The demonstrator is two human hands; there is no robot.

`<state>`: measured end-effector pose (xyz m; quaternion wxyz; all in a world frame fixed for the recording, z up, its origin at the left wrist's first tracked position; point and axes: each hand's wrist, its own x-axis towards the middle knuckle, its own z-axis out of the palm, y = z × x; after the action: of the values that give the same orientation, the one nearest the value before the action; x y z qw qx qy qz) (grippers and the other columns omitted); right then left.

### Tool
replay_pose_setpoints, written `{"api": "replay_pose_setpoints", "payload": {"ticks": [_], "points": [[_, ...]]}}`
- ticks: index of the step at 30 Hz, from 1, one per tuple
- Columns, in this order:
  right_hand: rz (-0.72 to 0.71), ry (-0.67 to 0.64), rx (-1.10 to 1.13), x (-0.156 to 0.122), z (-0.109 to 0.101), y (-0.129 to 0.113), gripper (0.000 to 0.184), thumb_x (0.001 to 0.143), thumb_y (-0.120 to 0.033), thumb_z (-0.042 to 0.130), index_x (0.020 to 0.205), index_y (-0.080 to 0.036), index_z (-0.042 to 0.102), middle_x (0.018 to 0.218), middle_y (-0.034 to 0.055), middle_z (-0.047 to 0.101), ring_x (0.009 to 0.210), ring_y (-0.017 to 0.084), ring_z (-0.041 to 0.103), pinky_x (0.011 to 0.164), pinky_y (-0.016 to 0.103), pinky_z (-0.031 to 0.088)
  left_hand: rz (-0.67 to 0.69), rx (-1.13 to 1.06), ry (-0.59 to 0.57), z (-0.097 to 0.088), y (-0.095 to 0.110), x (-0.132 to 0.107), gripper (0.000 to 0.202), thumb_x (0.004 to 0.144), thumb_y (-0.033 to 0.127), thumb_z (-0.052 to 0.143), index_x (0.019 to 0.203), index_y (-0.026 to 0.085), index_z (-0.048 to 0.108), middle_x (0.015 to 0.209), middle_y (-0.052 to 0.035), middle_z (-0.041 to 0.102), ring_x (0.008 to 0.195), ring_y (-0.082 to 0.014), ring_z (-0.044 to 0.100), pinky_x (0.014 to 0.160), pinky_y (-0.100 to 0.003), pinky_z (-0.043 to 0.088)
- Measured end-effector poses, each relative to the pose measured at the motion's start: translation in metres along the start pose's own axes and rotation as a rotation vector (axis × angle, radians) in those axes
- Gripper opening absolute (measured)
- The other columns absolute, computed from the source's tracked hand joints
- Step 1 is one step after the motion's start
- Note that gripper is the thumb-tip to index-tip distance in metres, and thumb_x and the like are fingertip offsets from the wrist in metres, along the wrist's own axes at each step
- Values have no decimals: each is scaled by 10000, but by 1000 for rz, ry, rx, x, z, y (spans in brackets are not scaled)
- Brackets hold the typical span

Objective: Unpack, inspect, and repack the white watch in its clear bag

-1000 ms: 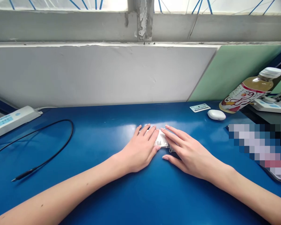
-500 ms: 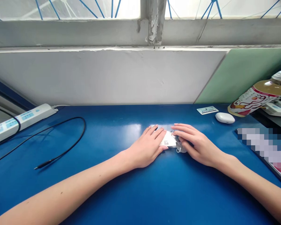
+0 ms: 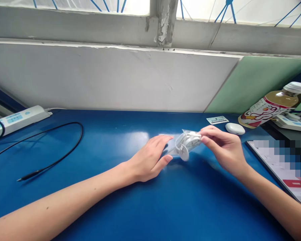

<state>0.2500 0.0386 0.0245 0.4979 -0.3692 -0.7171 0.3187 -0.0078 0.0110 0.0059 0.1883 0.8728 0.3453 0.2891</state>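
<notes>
A small clear plastic packet with something white coiled inside is lifted off the blue table at one end. My right hand pinches its right end with fingers closed. My left hand lies beside it on the table, fingers stretched out and touching the packet's left end.
A black cable curves over the left of the table below a white power strip. At the right stand a tilted drink bottle, a white oval case, a small card and a blurred-out sheet. A white wall runs behind.
The packet lay flat under both hands before; my right hand has now pinched it and raised its right end off the table. My left hand stays flat.
</notes>
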Motion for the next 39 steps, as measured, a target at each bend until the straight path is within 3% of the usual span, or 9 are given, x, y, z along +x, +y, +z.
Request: {"api": "replay_pose_setpoints", "payload": {"ticks": [5,9,12,16,23,29,33,39], "points": [[345,-29,149,6,-2,12,211,859,-434,711,938,-249,770,878,50,757,775,223,685,673,350,594,-128,42,-32,1,-1,3,565,1024,417,422,1469,83,324,1499,-220,451,1406,-307,422,1143,-500,402],[393,-123,91,7,0,16,299,852,-489,696,926,-211,777,853,55,762,725,205,672,648,325,574,-192,89,-46,3,-2,2,645,1004,416,466,1516,89,250,1515,-216,435,1434,-312,391,1146,-516,404],[361,-208,18,7,1,17,340,883,-504,647,957,-198,774,848,55,760,725,202,672,652,321,570,-188,109,-26,5,-2,1,643,992,401,493,1515,106,263,1531,-206,415,1433,-312,392,1152,-512,404],[271,-271,-92,5,2,20,336,935,-466,583,1059,-202,749,1004,82,763,893,244,703,781,373,583,-166,115,0,5,-2,2,642,966,382,548,1509,156,290,1514,-183,440,1410,-318,423,1129,-513,432],[-10,-270,-497,-2,2,29,269,980,-319,507,1122,-207,706,1086,121,712,988,272,671,846,451,574,-135,150,-1,6,-5,4,375,1026,287,432,1360,125,484,1375,-157,581,1290,-280,534,1089,-468,458],[-250,-384,-694,0,-5,19,333,978,-315,507,1274,-220,624,1319,151,619,1238,330,566,1013,549,515,-188,168,55,8,-8,4,353,970,220,548,1312,135,517,1231,-128,648,1158,-271,598,1000,-435,511],[-291,-476,-712,-6,-5,6,444,971,-352,526,1392,-210,535,1410,164,573,1331,351,502,1058,573,480,-225,197,107,10,-9,4,312,978,199,529,1286,154,536,1086,-99,685,1075,-269,631,957,-446,526],[-242,-622,-694,-20,2,6,721,934,-483,581,1541,-176,343,1578,172,399,1476,358,321,1139,577,392,-225,180,91,11,-9,4,315,979,210,530,1291,160,528,1150,-104,671,1066,-262,660,929,-413,550]]}}
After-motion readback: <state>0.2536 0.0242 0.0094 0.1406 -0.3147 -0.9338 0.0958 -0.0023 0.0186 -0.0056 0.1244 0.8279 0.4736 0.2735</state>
